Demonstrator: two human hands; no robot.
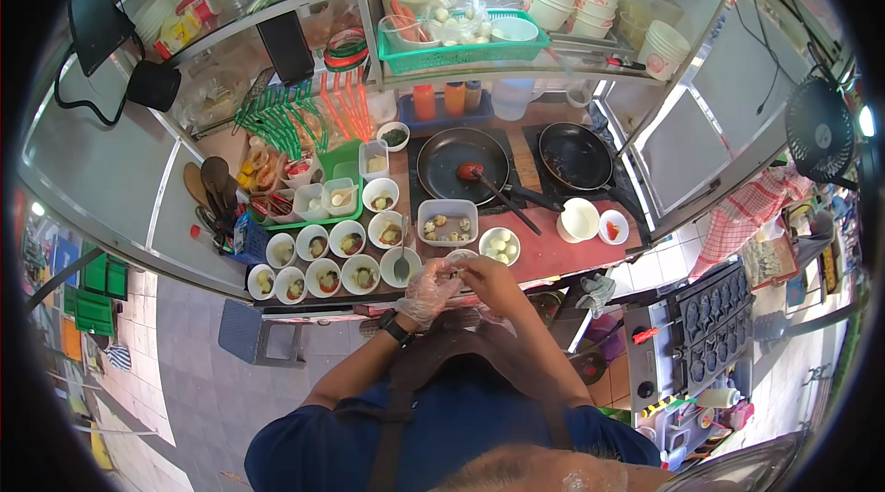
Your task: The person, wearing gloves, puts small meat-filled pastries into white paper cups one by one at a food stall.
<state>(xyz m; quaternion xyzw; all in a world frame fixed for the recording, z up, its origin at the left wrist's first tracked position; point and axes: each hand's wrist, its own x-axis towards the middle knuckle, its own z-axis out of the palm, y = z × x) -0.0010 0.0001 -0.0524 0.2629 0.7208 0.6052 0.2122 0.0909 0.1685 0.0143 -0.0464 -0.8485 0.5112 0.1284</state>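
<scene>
My left hand (pixel 423 295), in a clear plastic glove, meets my bare right hand (pixel 491 284) at the counter's front edge. Their fingertips pinch a small thing that looks like a quail egg, mostly hidden by the fingers. Just beyond them is a white bowl (pixel 462 255), partly covered by my hands. Speckled quail eggs (pixel 440 221) lie in a clear plastic container (pixel 448 240). To its right, smooth white peeled eggs (pixel 499 244) fill a small bowl. Left of my gloved hand, a spoon (pixel 402 264) rests in a white paper bowl (pixel 413 274).
Several white bowls (pixel 323 277) with food portions line the counter's left. Behind stand a frying pan (pixel 449 160) holding a red-coated ladle (pixel 471 172), and a smaller pan (pixel 575 154). A white tub (pixel 578 221) sits rightward. A fish-shaped waffle maker (pixel 715 326) stands at lower right.
</scene>
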